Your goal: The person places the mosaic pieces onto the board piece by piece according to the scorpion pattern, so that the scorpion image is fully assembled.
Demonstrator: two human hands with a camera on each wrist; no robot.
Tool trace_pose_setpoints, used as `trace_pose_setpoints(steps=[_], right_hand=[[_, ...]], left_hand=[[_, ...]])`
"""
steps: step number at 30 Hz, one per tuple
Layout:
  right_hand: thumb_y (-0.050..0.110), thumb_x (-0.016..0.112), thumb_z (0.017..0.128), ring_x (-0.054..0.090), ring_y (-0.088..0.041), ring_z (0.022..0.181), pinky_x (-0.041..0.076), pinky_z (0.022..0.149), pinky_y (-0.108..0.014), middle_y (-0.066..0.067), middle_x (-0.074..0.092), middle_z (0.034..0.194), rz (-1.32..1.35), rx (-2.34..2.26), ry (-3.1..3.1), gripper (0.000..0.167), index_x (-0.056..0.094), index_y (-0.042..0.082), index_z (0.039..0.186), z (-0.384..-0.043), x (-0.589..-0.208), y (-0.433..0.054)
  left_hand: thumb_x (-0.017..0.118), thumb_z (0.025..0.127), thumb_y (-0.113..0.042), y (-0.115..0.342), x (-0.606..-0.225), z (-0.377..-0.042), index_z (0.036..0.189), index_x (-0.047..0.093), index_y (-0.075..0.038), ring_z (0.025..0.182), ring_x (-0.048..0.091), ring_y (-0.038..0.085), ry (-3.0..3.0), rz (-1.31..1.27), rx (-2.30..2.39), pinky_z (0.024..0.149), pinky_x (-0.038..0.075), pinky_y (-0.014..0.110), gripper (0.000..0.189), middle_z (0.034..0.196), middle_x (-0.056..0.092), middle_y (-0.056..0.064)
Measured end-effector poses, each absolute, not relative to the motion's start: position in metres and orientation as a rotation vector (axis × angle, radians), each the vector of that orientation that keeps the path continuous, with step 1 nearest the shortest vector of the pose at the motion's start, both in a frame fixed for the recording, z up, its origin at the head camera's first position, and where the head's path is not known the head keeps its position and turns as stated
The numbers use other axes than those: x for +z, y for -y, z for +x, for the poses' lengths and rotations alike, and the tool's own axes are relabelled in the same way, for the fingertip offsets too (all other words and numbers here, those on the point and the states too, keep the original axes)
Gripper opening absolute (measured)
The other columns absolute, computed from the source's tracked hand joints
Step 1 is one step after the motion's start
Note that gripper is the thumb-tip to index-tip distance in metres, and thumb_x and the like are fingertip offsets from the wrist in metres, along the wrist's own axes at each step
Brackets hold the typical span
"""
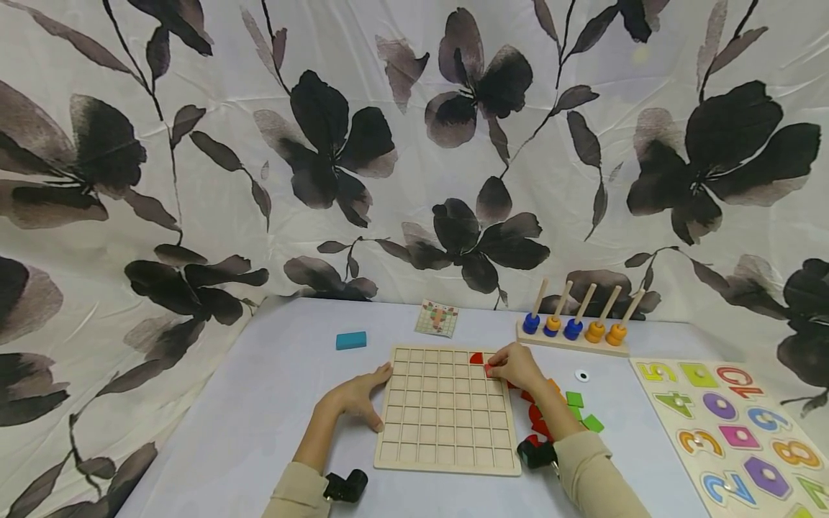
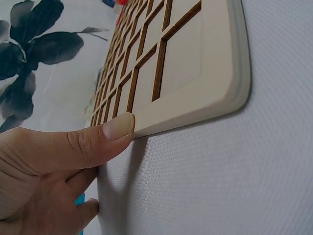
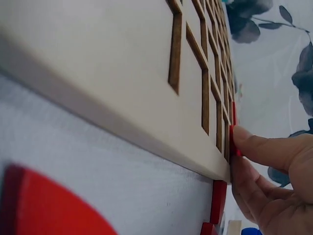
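Observation:
A light wooden grid board (image 1: pixel 447 471) lies on the white table, its squares divided by thin raised strips. My left hand (image 1: pixel 355 396) spans its left edge, fingers spread, with the thumb (image 2: pixel 119 126) resting on the rim in the left wrist view. At the far right corner my right hand (image 1: pixel 518 365) pinches a small red piece (image 3: pixel 233 139) between thumb and fingers, right at the grid's edge squares. Beside it, a red quarter-round piece (image 1: pixel 476 357) sits in a square of the far row.
Red pieces (image 1: pixel 536 419), green squares (image 1: pixel 592 423) and orange ones lie right of the board, partly under my right forearm. Further out are a white ring (image 1: pixel 582 375), a peg stand (image 1: pixel 573 342) and a number puzzle (image 1: pixel 686 417). A blue block (image 1: pixel 351 340) and pattern card (image 1: pixel 437 319) lie behind.

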State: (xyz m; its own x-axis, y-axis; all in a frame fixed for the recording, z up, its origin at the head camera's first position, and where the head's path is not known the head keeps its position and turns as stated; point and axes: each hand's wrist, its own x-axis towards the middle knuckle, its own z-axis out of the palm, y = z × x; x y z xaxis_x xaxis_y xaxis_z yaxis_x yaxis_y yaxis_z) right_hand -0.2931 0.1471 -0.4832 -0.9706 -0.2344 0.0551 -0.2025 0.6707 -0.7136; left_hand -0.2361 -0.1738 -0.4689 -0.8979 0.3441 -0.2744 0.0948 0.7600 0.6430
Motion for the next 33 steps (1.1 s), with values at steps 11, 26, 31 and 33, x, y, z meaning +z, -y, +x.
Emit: trace_pose_setpoints(steps=[11, 26, 31, 33], right_hand=[[-0.001, 0.073, 0.074, 0.063, -0.026, 0.083, 0.051, 0.066, -0.033, -0.016, 0.070, 0.091, -0.663, -0.947, -2.888, 0.018, 0.074, -0.004, 0.092, -0.287, -0.479, -0.145], [0.009, 0.074, 0.078, 0.056, -0.024, 0.079, 0.050, 0.065, -0.033, -0.021, 0.063, 0.101, -0.407, -1.243, -2.854, 0.041, 0.064, -0.006, 0.114, -0.286, -0.485, -0.172], [0.004, 0.066, 0.084, 0.061, -0.036, 0.088, 0.054, 0.076, -0.044, -0.026, 0.062, 0.100, -0.320, -1.262, -2.878, 0.036, 0.059, -0.010, 0.116, -0.280, -0.479, -0.203], [0.003, 0.065, 0.084, 0.062, -0.035, 0.086, 0.054, 0.075, -0.044, -0.026, 0.063, 0.097, -0.318, -1.247, -2.886, 0.034, 0.059, -0.012, 0.114, -0.278, -0.476, -0.215]], left_hand=[[0.089, 0.050, -0.003, 0.172, -0.471, -0.237, 0.144, 0.035, 0.000, 0.140, 0.023, 0.036, -2.575, 0.348, 0.916, 0.111, 0.023, 0.051, 0.108, 0.153, 0.024, 0.016], [0.089, 0.051, -0.004, 0.174, -0.472, -0.236, 0.144, 0.034, 0.000, 0.140, 0.023, 0.036, -2.574, 0.357, 0.916, 0.112, 0.023, 0.050, 0.107, 0.153, 0.024, 0.017], [0.088, 0.051, -0.001, 0.174, -0.470, -0.236, 0.144, 0.034, 0.001, 0.140, 0.023, 0.036, -2.573, 0.360, 0.926, 0.112, 0.023, 0.050, 0.108, 0.153, 0.024, 0.017], [0.088, 0.050, 0.000, 0.175, -0.469, -0.235, 0.144, 0.034, 0.001, 0.140, 0.023, 0.036, -2.575, 0.356, 0.932, 0.112, 0.022, 0.050, 0.108, 0.152, 0.025, 0.018]])
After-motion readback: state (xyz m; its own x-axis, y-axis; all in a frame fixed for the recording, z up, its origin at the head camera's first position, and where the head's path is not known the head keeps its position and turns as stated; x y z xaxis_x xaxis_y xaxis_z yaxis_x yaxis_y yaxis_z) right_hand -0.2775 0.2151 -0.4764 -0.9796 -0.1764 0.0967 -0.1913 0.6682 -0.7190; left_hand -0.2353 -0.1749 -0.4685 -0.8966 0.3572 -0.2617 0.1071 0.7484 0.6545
